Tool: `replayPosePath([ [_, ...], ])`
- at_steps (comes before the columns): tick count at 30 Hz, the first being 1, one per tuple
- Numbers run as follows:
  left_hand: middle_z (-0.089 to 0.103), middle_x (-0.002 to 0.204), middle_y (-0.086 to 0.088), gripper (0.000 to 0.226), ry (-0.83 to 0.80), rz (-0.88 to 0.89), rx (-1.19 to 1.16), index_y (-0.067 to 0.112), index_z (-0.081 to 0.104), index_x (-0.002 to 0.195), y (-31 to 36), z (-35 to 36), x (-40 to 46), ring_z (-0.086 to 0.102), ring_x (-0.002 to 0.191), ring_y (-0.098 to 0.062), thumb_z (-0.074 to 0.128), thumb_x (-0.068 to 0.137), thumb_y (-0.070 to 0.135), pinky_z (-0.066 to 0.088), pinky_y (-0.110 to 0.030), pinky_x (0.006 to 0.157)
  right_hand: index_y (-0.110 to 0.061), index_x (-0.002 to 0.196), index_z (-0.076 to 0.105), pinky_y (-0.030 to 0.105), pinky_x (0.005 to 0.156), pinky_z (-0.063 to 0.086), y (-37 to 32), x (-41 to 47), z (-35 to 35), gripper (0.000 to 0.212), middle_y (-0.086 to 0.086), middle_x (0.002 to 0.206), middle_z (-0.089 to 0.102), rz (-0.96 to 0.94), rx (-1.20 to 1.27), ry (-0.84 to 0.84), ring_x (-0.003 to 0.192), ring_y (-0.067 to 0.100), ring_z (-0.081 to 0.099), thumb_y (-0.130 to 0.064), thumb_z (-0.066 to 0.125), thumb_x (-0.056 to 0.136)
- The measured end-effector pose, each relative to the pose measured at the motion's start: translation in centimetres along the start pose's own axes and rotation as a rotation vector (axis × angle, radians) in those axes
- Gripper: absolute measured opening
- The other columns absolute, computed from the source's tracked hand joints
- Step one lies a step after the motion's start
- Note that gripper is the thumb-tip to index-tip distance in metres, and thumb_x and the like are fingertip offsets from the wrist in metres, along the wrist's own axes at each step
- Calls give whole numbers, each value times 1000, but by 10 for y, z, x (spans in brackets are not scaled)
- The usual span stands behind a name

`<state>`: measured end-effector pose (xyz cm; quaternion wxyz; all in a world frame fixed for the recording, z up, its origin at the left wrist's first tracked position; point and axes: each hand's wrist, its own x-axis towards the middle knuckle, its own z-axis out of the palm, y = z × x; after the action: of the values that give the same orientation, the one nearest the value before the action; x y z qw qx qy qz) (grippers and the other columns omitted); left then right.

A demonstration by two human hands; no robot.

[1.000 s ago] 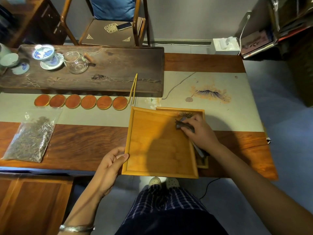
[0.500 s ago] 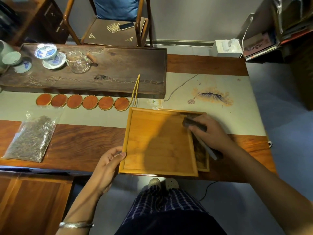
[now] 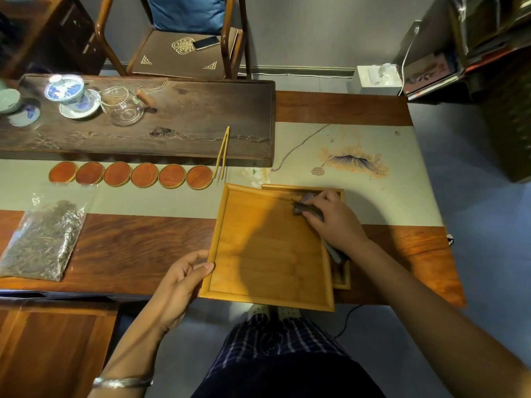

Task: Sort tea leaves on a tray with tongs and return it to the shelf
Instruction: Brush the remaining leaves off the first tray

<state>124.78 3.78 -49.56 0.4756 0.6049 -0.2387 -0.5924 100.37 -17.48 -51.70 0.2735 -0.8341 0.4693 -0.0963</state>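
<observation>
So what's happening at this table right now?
A person sits at a wooden table sorting tea. The left hand grips the near-left edge of a large bamboo tray, which overlaps a smaller tray. The right hand holds dark tongs at the large tray's far-right corner. A bag of tea leaves lies to the left.

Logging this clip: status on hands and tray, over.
Left hand grips the tray at its near-left corner. Right hand holds dark tongs at the far-right corner. Yellow tongs lie unused beyond.

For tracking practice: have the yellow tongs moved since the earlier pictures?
No. The yellow tongs still rest against the dark tea board, beside the last coaster.
</observation>
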Motion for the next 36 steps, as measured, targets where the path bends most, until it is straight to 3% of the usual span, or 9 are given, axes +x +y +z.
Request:
replayPosePath([
  [3,75,99,-11,24,32,18,46,-7,58,116,1,2,0,71,86,-14,47,95,0,53,-16,72,-18,123,60,26,72,48,2,10,3,33,-1,105,46,26,3,0,89,12,50,-33,53,94],
  [8,75,99,-10,26,63,14,81,-8,59,116,0,-3,-4,70,88,-13,44,95,-2,52,-15,73,-18,123,60,26,72,37,16,20,6,34,3,101,47,141,14,39,90,15,49,-35,50,96],
  [13,71,108,-18,28,80,9,63,-7,60,116,1,-9,-8,69,95,-21,46,93,3,53,-20,78,-14,72,57,24,58,31,15,19,-3,28,5,72,50,145,197,170,66,15,46,-31,54,95],
  [15,72,107,-16,28,74,0,59,-7,59,116,1,-9,-7,70,95,-19,46,94,3,53,-18,77,-14,87,63,14,60,29,-4,11,-9,18,3,82,50,106,200,161,76,12,46,-28,55,94],
  [18,75,102,-11,26,54,-4,92,-7,59,116,2,-5,-4,71,90,-14,44,95,-1,52,-15,72,-17,121,61,14,72,36,-41,-4,-6,31,-3,103,48,6,219,64,89,8,47,-30,56,93],
  [22,75,96,-6,26,45,23,120,-10,57,117,1,3,-1,71,86,-10,45,95,-1,51,-12,69,-24,121,61,19,72,46,-87,-17,14,30,-5,108,47,-144,173,8,88,8,49,-34,55,94],
  [29,73,100,-17,27,12,3,61,-12,54,119,4,3,-5,71,83,-16,46,95,-1,54,-16,66,-26,119,61,23,65,49,-80,-16,33,28,-6,103,46,-115,121,95,84,9,51,-38,52,95],
  [34,67,110,-27,74,18,2,18,-7,55,121,4,-7,-11,68,93,-28,77,72,45,56,-27,75,-19,123,60,24,67,49,-40,-9,17,35,0,108,47,-6,44,117,86,13,53,-38,53,95],
  [36,66,111,-28,63,21,-3,12,-7,54,121,4,-9,-12,67,92,-29,70,77,36,57,-28,75,-19,124,59,22,65,44,-26,-7,8,36,1,110,48,34,2,100,88,13,52,-39,53,94],
])
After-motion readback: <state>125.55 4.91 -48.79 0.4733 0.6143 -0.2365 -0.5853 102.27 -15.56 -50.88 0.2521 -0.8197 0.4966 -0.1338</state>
